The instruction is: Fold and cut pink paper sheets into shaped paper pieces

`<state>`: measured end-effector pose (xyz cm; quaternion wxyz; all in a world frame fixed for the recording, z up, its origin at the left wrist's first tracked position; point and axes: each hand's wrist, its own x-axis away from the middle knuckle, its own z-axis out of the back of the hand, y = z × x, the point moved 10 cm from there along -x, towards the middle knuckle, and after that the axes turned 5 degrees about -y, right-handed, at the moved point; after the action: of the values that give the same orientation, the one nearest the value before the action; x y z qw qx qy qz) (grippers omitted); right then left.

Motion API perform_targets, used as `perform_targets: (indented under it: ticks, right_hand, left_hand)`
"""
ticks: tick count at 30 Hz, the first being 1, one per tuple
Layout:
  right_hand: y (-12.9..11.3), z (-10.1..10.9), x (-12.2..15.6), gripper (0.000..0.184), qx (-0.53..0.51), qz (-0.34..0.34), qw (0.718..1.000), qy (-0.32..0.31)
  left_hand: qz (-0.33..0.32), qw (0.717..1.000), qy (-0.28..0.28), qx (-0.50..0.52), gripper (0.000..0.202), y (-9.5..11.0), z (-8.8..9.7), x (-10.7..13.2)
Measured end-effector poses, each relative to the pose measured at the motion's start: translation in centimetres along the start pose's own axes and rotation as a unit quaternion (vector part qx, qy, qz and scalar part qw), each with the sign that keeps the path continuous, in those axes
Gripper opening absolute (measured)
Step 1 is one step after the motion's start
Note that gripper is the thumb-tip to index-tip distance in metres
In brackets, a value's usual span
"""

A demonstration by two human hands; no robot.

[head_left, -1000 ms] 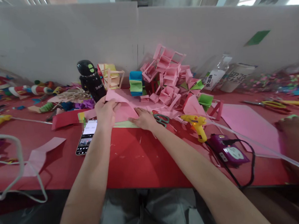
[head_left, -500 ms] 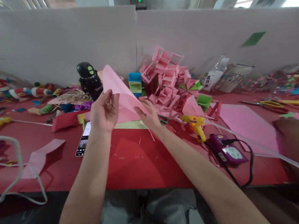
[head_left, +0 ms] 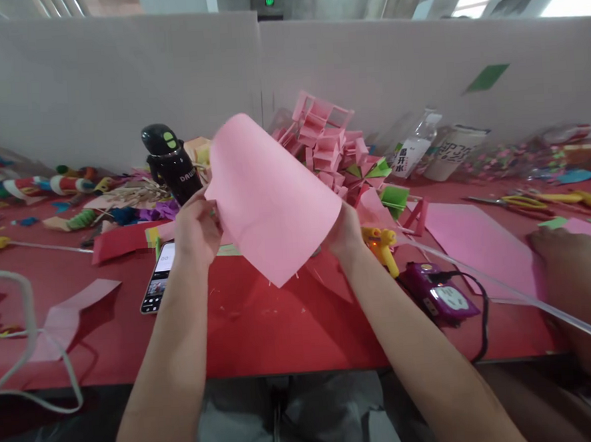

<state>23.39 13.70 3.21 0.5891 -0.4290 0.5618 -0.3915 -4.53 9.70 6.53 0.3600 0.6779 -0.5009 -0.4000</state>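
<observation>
The pink paper sheet (head_left: 274,195) had just risen and swung broadside, curling above the red surface (head_left: 293,341), its opposite edges gripped by the fingers of the left hand (head_left: 196,228) and right hand (head_left: 347,234), so both hands now carried the work.

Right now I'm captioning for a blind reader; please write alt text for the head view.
A person's left hand holds a curved sheet of pink paper above a red tabletop, the right hand partly behind its other edge. Beyond it are a black bottle and a heap of pink folded-paper pieces; a yellow glue gun is beside the right hand.
</observation>
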Motion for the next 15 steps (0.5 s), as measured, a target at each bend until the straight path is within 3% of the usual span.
perform_targets:
  ticks: [2, 4, 6, 8, 10, 13, 15]
  right_hand:
    - [-0.2, 2.4, 0.9, 0.056, -0.118, -0.023, 0.99, 0.07]
    - [-1.1, 3.4, 1.7, 0.06, -0.191, -0.023, 0.977, 0.097]
    - [-2.3, 3.4, 2.0, 0.07, -0.187, -0.003, 0.978, 0.091]
    - [-2.6, 2.7, 2.0, 0.063, -0.139, -0.006, 0.988, 0.07]
    - [-1.4, 2.6, 1.9, 0.044, -0.137, -0.028, 0.986, 0.09]
    - [1.7, 3.9, 2.6, 0.027, -0.15, -0.077, 0.966, 0.197]
    - [2.4, 3.9, 2.6, 0.023, -0.088, -0.087, 0.973, 0.193]
  left_hand:
    - [0.011, 0.995, 0.083, -0.06, 0.037, -1.5, 2.7, -0.4]
    - [0.021, 0.985, 0.103, -0.136, 0.035, -2.6, 4.1, -0.9]
    - [0.002, 0.97, 0.11, -0.215, 0.034, -2.7, 4.9, -1.2]
    - [-0.046, 0.956, 0.119, -0.264, 0.037, -1.9, 5.0, -1.3]
    - [-0.048, 0.97, 0.104, -0.216, 0.036, -2.2, 4.6, -1.4]
    - [0.048, 0.997, 0.037, -0.045, 0.025, -5.0, 3.0, -1.5]
    - [0.101, 0.995, -0.019, -0.005, 0.027, -6.6, 1.6, -1.3]
